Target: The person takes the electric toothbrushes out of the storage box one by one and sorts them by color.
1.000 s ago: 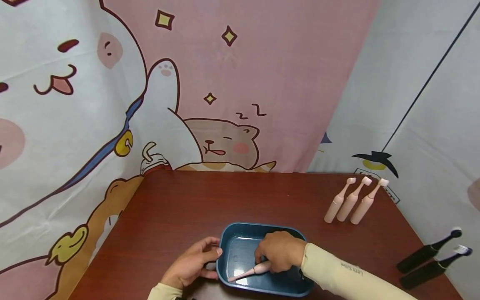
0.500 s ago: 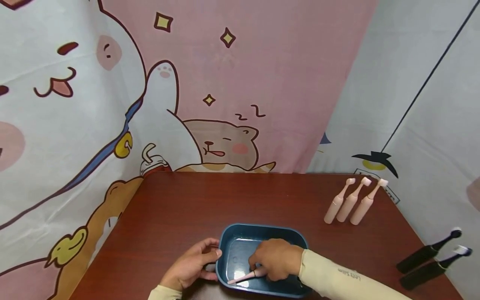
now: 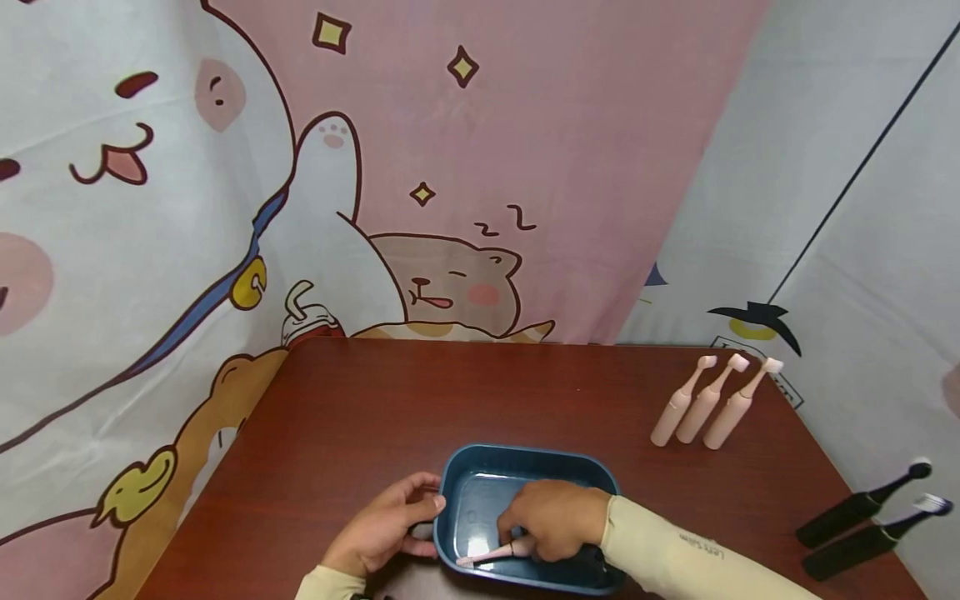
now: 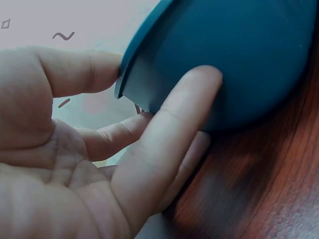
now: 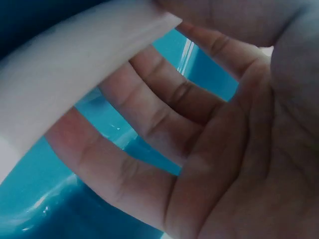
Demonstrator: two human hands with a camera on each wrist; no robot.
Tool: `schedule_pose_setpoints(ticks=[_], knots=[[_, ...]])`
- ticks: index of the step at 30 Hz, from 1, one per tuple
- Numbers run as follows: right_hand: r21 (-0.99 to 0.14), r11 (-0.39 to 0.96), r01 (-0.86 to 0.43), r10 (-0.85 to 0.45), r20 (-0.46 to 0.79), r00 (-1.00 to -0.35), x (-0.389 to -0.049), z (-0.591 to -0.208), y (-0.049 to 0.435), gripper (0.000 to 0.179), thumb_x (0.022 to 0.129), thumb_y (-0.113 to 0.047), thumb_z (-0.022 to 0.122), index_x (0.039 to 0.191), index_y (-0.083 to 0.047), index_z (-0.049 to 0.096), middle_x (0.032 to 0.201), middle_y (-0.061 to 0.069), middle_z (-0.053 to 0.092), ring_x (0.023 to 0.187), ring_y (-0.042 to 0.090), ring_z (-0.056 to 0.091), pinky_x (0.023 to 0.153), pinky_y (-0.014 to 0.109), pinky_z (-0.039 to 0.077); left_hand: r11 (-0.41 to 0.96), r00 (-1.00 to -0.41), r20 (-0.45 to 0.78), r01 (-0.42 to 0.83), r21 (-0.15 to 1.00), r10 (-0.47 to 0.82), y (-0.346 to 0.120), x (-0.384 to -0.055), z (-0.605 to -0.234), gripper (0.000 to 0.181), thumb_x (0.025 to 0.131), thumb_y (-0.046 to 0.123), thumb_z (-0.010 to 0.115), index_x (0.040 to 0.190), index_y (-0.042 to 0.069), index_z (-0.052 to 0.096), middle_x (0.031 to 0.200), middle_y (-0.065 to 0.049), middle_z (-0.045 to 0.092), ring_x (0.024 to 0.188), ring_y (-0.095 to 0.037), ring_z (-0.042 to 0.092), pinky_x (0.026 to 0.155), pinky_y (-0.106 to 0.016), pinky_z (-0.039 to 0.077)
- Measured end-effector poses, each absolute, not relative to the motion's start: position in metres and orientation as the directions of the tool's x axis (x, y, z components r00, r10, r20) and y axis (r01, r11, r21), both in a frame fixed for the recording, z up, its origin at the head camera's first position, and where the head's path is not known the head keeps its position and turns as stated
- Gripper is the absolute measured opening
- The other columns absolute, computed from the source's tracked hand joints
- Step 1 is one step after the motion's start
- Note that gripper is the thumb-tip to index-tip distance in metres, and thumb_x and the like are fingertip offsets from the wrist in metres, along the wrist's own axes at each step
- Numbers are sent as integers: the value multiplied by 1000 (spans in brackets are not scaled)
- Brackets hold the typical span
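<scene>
A dark blue rectangular tray (image 3: 525,451) rests near the table's front. My right hand (image 3: 558,518) reaches down inside it and grips a pale pink electric toothbrush (image 3: 497,553) by the handle. Its brush head points left, low in the tray's near left corner. In the right wrist view, the pale handle (image 5: 55,74) lies across curled fingers (image 5: 119,174). My left hand (image 3: 390,525) is at the tray's left end. The left wrist view shows its fairly straight fingers (image 4: 164,119) touching the outer wall and the rim.
Several pink electric toothbrushes (image 3: 701,414) lie in a row at the back right of the wooden table (image 3: 420,392). Two black electric toothbrushes (image 3: 843,518) lie by the right edge. A cartoon-printed cloth (image 3: 585,167) hangs behind.
My right hand has moved slightly left and toward me inside the tray. The toothbrush has turned in its grip, so its bristles now show. The left hand stays at the tray's side.
</scene>
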State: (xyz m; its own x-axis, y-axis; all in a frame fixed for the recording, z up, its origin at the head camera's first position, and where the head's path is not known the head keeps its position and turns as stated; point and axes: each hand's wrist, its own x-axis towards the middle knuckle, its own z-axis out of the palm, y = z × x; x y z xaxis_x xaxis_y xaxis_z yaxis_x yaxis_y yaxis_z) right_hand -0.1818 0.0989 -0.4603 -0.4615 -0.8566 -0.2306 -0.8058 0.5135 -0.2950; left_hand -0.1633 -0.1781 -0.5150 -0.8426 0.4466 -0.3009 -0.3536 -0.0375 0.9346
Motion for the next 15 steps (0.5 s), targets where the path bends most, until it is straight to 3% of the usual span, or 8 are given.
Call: schedule_pose_setpoints(ticks=[4,9,15], knots=[[-359,454,-815,-891,-193,-411,-186,-460,104,26,79,-14,76,96,-34,73,76,-19,62,66,-5,48,59,11,40,-40,-841,-304,-358,933,447,-178,-163,-515,51,98,22,62,137,-3,40,122,-20,54,100,-25,63,69,-47,61],[-437,420,-796,-907,-181,-379,-188,-458,109,14,90,-21,69,97,-32,72,65,-19,56,61,-7,46,53,11,38,-42,-842,-303,-357,933,446,-177,-163,-516,50,98,21,61,137,-3,41,121,-19,54,99,-25,63,68,-46,61],[-541,437,-718,-899,-229,-374,-191,-451,114,11,96,-25,64,103,-31,71,66,-15,55,60,-6,46,51,15,38,-45,-844,-301,-357,933,444,-178,-163,-514,52,97,22,63,137,-4,40,120,-19,54,99,-25,63,69,-46,61]])
